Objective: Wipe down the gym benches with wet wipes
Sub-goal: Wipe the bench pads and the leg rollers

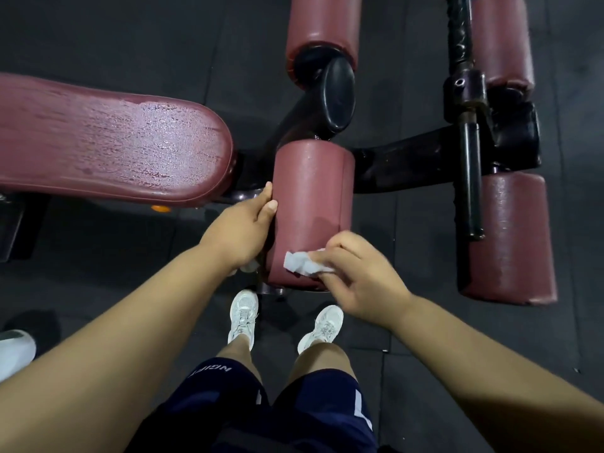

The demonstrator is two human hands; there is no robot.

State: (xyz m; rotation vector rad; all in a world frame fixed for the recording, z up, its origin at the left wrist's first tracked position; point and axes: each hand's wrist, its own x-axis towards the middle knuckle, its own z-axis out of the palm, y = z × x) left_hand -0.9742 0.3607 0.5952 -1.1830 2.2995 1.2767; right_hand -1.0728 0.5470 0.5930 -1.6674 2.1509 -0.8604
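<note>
Just below the middle of the frame, a crumpled white wet wipe (300, 263) lies against the near end of a maroon roller pad (313, 194), touching its surface close to the lower rim. The right hand (362, 282) pinches the wipe, fingers curled over it and pressing it to the pad. The left hand (242, 230) grips the same pad on its left flank, thumb laid on the vinyl and fingers wrapped round the side. A scrap of white shows under the left wrist; I cannot tell what it is.

To the left of the pad, the long maroon bench seat (114, 138) runs off the left edge, its top glistening with streaks of wet. Above the pad a black end cap (338, 94) sits on the black frame (408, 165), and another maroon roller (323, 24) reaches to the upper edge. On the right, a black bar (470, 178) crosses the frame between two more maroon rollers, one upper right (500, 37), one lower right (513, 237).

Dark rubber floor (98, 34) lies under everything. Beneath the hands stand two white sneakers (243, 315), and navy shorts (294, 410) fill the bottom centre. A white shoe (13, 351) pokes in at the left edge.
</note>
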